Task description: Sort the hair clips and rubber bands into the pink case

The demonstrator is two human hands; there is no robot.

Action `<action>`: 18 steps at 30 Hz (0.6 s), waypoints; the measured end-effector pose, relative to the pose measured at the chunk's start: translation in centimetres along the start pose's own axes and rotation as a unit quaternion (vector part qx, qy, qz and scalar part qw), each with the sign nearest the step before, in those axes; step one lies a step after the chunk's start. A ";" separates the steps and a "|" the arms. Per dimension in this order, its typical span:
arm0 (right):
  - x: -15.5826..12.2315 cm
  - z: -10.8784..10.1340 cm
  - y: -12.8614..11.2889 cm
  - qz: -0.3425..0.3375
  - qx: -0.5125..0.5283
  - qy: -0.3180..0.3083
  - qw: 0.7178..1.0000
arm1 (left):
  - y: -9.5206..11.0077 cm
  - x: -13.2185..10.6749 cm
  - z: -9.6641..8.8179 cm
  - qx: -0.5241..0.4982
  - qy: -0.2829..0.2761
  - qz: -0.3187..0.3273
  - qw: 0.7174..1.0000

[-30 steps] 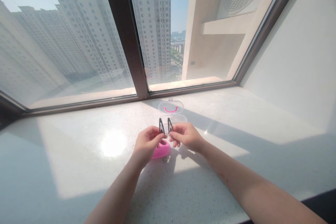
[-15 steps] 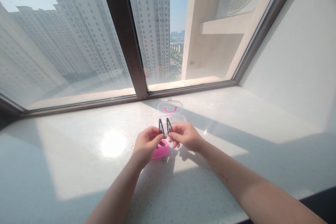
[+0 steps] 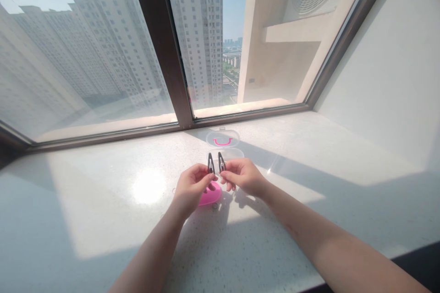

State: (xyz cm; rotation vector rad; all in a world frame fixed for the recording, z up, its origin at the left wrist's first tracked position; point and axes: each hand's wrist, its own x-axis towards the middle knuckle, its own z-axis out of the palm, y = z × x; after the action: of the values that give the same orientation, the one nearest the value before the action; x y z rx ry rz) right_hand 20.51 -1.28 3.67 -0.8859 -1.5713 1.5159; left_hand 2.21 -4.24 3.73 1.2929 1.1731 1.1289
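Observation:
Between thumb and fingers, my left hand [image 3: 195, 185] pinches a black snap hair clip [image 3: 211, 163], its narrow end up. A second black hair clip [image 3: 222, 162] stands upright in the pinch of my right hand [image 3: 242, 176]. The two clips are side by side with a small gap. Just behind them lies an opened clear plastic case [image 3: 237, 153], its lid [image 3: 223, 137] tipped toward the window and carrying a pink handle. Under my left hand is a pink oval case part [image 3: 210, 198], partly covered by my fingers.
A pale speckled windowsill [image 3: 113, 219] bears everything, with strong sun glare on the left. Small ring-like items [image 3: 215, 206] lie by the pink part, too small to make out. The brown window frame [image 3: 185, 116] bounds the back, and a white wall [image 3: 388, 82] the right.
Both hands and clips stay almost in place; the whole view has shifted very slightly. Each clip is still held.

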 end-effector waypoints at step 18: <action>0.0 -0.1 0.0 -0.006 -0.019 0.009 1.000 | 0.1 -0.1 0.0 0.003 -0.003 0.001 1.000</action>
State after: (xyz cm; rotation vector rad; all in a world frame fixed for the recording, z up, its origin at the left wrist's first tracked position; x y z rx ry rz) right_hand 20.60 -1.27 3.62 -0.9062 -1.5947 1.4705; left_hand 2.24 -4.35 3.88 1.3009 1.1716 1.1224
